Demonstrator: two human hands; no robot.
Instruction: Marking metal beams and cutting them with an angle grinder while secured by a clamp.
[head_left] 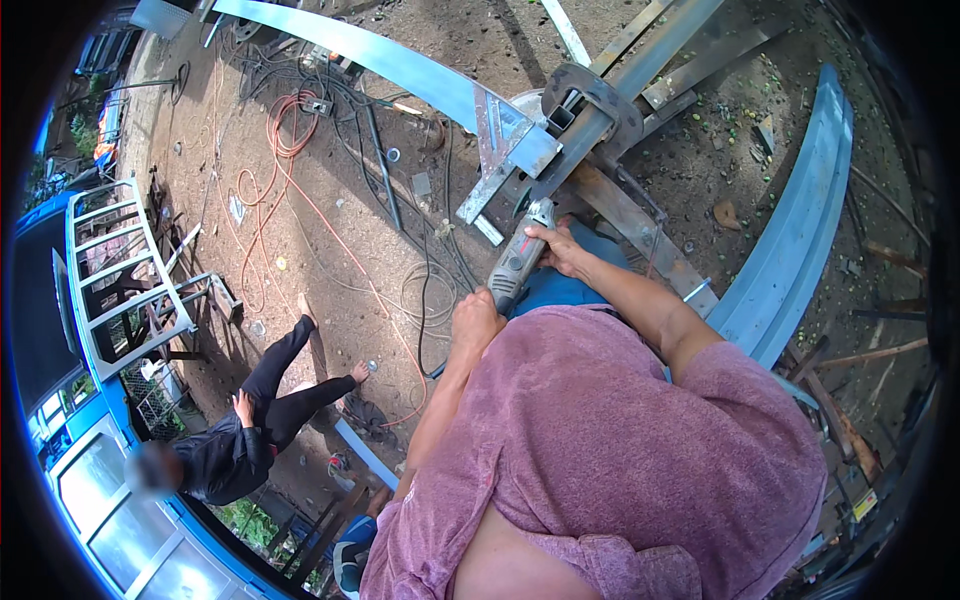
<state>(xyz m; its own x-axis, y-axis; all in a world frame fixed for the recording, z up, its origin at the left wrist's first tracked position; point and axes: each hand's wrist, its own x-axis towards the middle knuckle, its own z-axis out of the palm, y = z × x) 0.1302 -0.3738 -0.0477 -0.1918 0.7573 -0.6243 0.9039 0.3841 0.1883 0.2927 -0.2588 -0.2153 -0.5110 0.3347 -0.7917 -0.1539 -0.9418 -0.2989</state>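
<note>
Outdoors, both hands [478,318] tight around a grey angle grinder [515,262], sunlit brown dirt ground [172,135] beyond.

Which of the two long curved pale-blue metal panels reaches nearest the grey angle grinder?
The narrower panel running in from the top edge: its lower end lies near the grinder. The broader, ridged panel lies farther off, at the right.

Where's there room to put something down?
Between the flat beam and curved panel, the ground is mostly bare, besides a brown scrap. It's crowded left of the grinder, where an orange hose and dark pipe lie.
</note>
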